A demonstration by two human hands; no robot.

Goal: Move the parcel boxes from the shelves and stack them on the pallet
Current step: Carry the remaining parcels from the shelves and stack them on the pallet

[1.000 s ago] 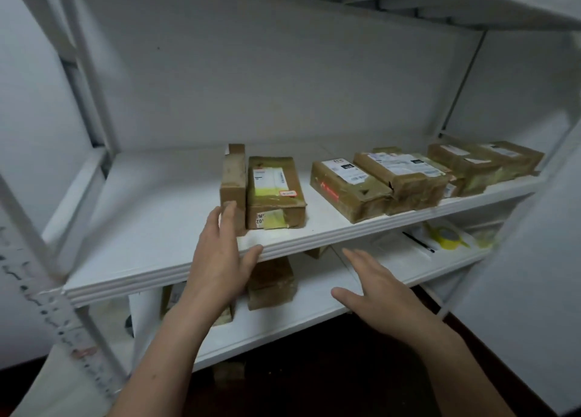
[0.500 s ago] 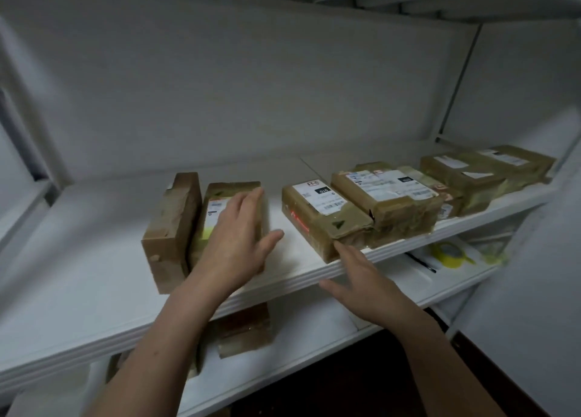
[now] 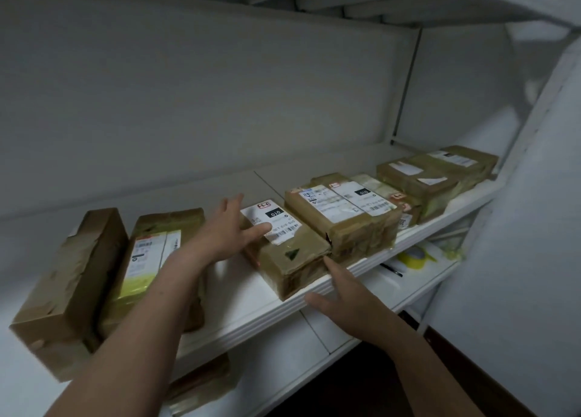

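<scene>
— Under your left grip, what lies there?
— One parcel box with a white label, flat on the shelf. Your left grip is spread, fingers straight, thumb on the label, and it holds nothing. Your right grip is also wide open and empty, its fingertips at the near corner of this box. I cannot tell if they touch it.
— How far is the task?
— Early, I judge. Left of your left grip stand a plain box and a green-labelled box. Beyond your right grip lies a row of boxes. No pallet is in view.
— And the room?
— White shelves, white wall, dim light. Below your right grip a lower shelf carries a yellow tape roll.
</scene>
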